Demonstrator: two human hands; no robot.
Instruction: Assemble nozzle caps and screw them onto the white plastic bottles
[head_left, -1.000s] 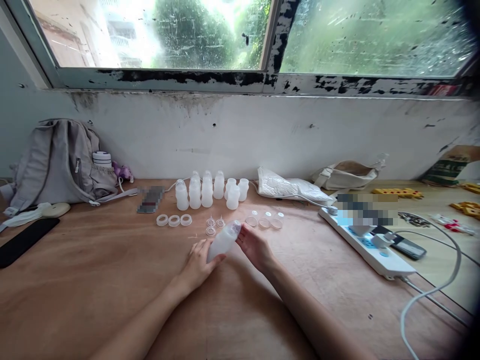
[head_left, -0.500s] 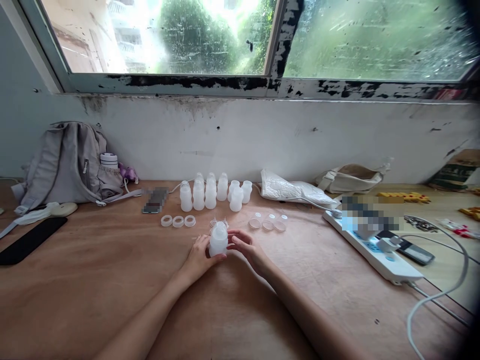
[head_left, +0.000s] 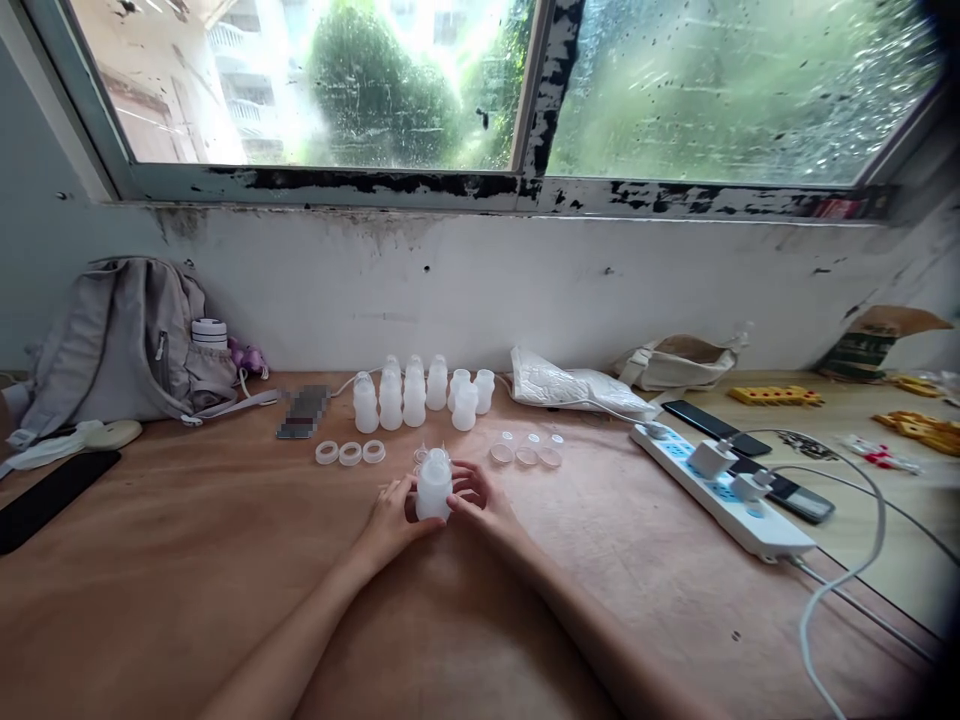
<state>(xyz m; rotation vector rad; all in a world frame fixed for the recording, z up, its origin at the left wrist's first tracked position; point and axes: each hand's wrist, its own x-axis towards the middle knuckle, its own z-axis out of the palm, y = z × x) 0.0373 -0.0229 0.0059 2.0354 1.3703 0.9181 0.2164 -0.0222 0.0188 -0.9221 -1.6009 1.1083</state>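
A white translucent baby bottle [head_left: 434,488] stands upright at the middle of the table, its clear cap on top. My left hand [head_left: 394,512] is wrapped round its left side, thumb across the front. From the right, my right hand [head_left: 481,500] grips the same bottle, thumb at the front and fingers behind. Just beyond it lie clear nipples [head_left: 422,453], partly hidden by the bottle. Three white collar rings [head_left: 350,454] are lined up to the left. On the right are three clear domed caps [head_left: 526,455].
Several capped bottles [head_left: 391,400] and three uncapped bottles [head_left: 464,408] stand near the wall. A white plastic package [head_left: 551,383] lies right of them. A power strip [head_left: 720,495] with plugs and cables occupies the right side. At left are a grey backpack [head_left: 124,345] and a black flat object [head_left: 56,500].
My right hand has closed in on the bottle, its thumb now against the front. The view has shifted slightly.
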